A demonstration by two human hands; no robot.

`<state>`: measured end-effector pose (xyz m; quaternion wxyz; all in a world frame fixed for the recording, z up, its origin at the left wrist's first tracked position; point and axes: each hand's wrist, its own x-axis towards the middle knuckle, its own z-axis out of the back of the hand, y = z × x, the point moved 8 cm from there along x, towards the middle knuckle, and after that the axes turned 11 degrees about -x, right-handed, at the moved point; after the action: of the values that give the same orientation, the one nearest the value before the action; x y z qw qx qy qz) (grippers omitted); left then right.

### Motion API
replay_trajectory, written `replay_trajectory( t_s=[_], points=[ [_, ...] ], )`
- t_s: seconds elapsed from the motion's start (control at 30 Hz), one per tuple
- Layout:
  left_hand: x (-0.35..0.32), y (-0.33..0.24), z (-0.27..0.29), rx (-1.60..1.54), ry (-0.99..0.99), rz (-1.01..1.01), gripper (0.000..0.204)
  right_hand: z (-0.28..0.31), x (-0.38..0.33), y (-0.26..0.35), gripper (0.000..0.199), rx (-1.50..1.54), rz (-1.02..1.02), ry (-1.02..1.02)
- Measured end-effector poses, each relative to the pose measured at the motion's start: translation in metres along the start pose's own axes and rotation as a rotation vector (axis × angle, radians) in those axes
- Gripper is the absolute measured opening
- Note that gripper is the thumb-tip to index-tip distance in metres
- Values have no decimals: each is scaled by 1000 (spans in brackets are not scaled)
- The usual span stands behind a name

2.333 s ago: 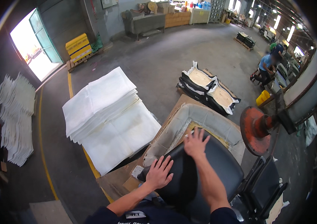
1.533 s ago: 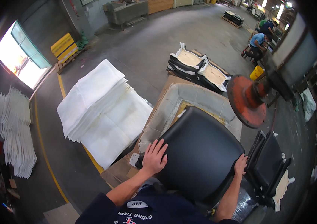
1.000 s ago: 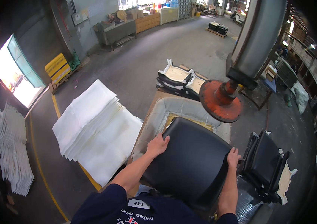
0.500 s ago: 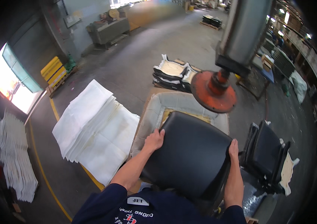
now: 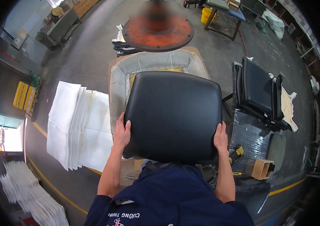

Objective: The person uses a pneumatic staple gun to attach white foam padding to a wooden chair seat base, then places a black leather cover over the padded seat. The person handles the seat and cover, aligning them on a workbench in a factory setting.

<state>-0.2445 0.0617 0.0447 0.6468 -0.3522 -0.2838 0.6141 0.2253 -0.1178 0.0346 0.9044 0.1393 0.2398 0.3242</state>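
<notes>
Both hands grip a black padded seat cushion (image 5: pixel 173 115) by its opposite sides, smooth covering facing up. My left hand (image 5: pixel 122 132) wraps the left edge, its thumb lying on the side. On the right edge, my right hand (image 5: pixel 221 138) holds with the thumb uppermost and the other fingers partly hidden. Beneath the cushion's far end shows a work stand with a padded, light grey lined rim (image 5: pixel 119 81); the cushion covers most of it. Above the stand's far side hangs an orange-red round press plate (image 5: pixel 158 34).
Left of the stand lie stacked white sheets (image 5: pixel 67 124); more pale sheets (image 5: pixel 32 188) are at lower left. Black cushions (image 5: pixel 258 84) are piled on the right, near a wrapped table (image 5: pixel 248 130) bearing a yellow-black tool (image 5: pixel 236 153) and a small wooden box (image 5: pixel 261 169).
The cushion has turned to lie squarer in front of me, both hands keeping their side grips. My view has swung right and downward.
</notes>
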Motion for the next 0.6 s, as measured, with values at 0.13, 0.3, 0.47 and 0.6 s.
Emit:
replay_trajectory(
  t_s=[0.13,0.3,0.47,0.6],
  points=[
    [4,4,4,5,-6,73,62,-8,5,-2,61,42,39,-2],
    [6,-1,10,60,-32,94,60,-11,-2,-1,62,102,61,3],
    [4,8,12,19,-99,-37,52,-18,-3,-10,65,209,140,-6],
    [4,9,20,14,-115,-202,47,-19,-23,-17,64,287,179,23]
  ],
)
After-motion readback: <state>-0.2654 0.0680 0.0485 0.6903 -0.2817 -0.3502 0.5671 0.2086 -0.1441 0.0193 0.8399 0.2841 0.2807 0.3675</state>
